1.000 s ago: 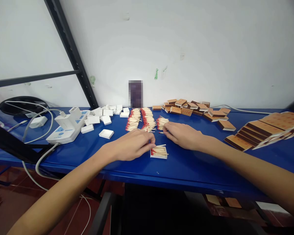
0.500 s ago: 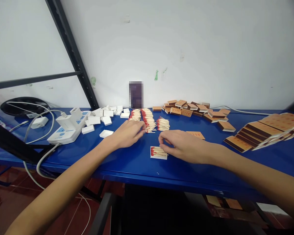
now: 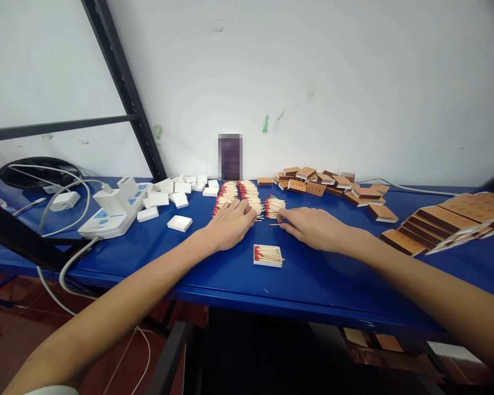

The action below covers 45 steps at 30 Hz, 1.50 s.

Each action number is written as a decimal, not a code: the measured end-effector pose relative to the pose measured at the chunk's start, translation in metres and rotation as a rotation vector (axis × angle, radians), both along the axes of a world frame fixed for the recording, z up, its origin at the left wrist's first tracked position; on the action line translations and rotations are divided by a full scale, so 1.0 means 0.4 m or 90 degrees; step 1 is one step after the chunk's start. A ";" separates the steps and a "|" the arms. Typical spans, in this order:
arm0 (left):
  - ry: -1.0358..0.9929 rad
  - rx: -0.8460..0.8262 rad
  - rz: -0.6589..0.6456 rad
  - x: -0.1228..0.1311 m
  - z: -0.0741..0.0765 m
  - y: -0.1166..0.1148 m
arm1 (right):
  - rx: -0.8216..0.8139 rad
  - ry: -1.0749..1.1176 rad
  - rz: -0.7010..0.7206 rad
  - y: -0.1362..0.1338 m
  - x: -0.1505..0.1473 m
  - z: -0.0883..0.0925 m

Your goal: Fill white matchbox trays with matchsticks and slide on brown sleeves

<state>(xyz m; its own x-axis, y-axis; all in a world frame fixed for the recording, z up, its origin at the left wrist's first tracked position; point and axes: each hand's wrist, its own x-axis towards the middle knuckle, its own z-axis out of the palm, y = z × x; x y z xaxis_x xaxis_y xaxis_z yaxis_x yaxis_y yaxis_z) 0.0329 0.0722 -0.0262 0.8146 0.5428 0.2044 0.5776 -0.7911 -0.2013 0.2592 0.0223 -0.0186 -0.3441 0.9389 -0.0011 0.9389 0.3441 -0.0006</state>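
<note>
A small white tray of red-tipped matches [image 3: 267, 255] lies on the blue table [image 3: 313, 285] in front of me. Behind it are loose rows of matches [image 3: 249, 197]. My left hand [image 3: 230, 224] rests palm down on the near end of those rows, fingers stretched over the matches. My right hand [image 3: 310, 226] lies just right of it, fingertips pinched at a single match [image 3: 274, 224] lying beside a small match pile [image 3: 274, 206].
Empty white inner trays [image 3: 177, 192] lie scattered at the left, beside a white power strip [image 3: 111, 214] with cables. Brown matchbox sleeves [image 3: 329, 184] are piled at the back right, and flat sleeve stacks [image 3: 448, 219] fan out at the far right. A black shelf frame [image 3: 123, 93] leans at the left.
My right hand has left the filled tray and moved back to the match piles. My left hand has slid right onto the match rows.
</note>
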 end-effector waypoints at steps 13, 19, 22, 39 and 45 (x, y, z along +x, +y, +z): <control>0.000 0.021 0.041 -0.005 -0.005 -0.001 | -0.065 0.171 0.121 -0.093 -0.064 0.057; -0.008 0.013 0.055 -0.008 -0.011 0.001 | -0.075 0.206 0.127 -0.106 -0.064 0.055; -0.009 0.003 0.053 -0.007 -0.014 0.004 | -0.097 0.246 0.129 -0.108 -0.051 0.053; -0.085 -0.108 0.037 -0.057 -0.011 -0.023 | -0.055 0.333 0.231 -0.109 -0.042 -0.003; -0.111 -0.080 0.090 -0.051 -0.007 -0.012 | -0.021 0.298 0.258 -0.127 -0.056 -0.016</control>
